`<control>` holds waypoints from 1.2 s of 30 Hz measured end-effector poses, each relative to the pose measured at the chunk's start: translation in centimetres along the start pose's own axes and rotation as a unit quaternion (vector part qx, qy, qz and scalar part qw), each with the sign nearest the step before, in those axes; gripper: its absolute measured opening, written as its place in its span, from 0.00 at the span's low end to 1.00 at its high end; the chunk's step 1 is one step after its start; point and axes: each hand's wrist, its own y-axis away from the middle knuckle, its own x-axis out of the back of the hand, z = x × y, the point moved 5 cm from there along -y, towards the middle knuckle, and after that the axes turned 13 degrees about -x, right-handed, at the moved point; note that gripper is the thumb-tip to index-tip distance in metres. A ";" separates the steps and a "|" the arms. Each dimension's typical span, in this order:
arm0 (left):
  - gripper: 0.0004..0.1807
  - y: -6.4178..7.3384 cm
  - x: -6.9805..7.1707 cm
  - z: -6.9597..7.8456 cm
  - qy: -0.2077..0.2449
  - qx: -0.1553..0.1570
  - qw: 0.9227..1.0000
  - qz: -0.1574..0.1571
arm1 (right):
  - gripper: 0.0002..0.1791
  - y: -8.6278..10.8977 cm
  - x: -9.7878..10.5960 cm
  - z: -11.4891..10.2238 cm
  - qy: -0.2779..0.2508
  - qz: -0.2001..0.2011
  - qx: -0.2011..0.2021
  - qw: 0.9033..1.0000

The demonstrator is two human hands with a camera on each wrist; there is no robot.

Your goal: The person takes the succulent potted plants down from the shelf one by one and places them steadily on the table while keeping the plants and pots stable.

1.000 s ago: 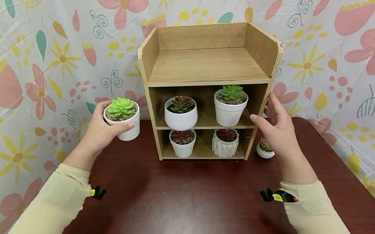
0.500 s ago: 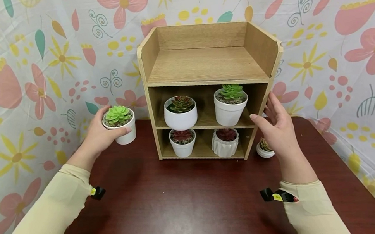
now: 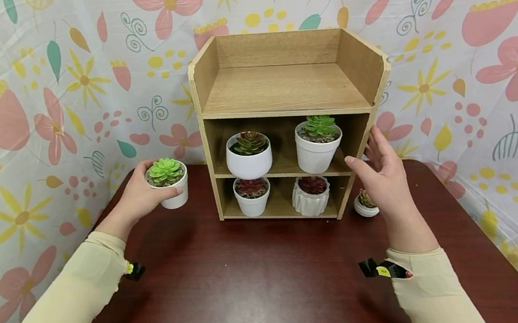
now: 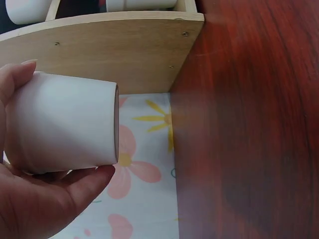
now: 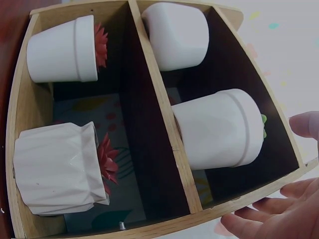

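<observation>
My left hand [image 3: 139, 195] holds a white pot [image 3: 176, 197] with a bright green succulent [image 3: 165, 171], left of the wooden shelf [image 3: 284, 88]. In the left wrist view, thumb and fingers wrap the sides of this pot [image 4: 67, 122], and its underside faces the table. My right hand [image 3: 385, 183] is at the shelf's right side panel. Its fingers [image 5: 254, 219] lie along the outer side, while the thumb [image 5: 305, 124] stands away in front. On the middle level sit a round white pot [image 3: 250, 163] and a pot with a green succulent [image 3: 318, 149].
Two pots with red succulents, one smooth [image 3: 253, 203] and one ridged [image 3: 311, 203], stand on the bottom level. A small potted succulent [image 3: 366, 205] is on the dark red table [image 3: 255, 286], right of the shelf. Floral cloth [image 3: 61, 89] hangs behind.
My left hand has lowered the potted green succulent toward the table and drawn it slightly left, away from the shelf. The right hand stays at the side panel.
</observation>
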 end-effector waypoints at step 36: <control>0.63 0.9 -2.5 -4.8 -0.030 0.040 0.997 -0.066 | 0.48 0.0 0.1 0.0 -0.007 0.003 -0.001 1.000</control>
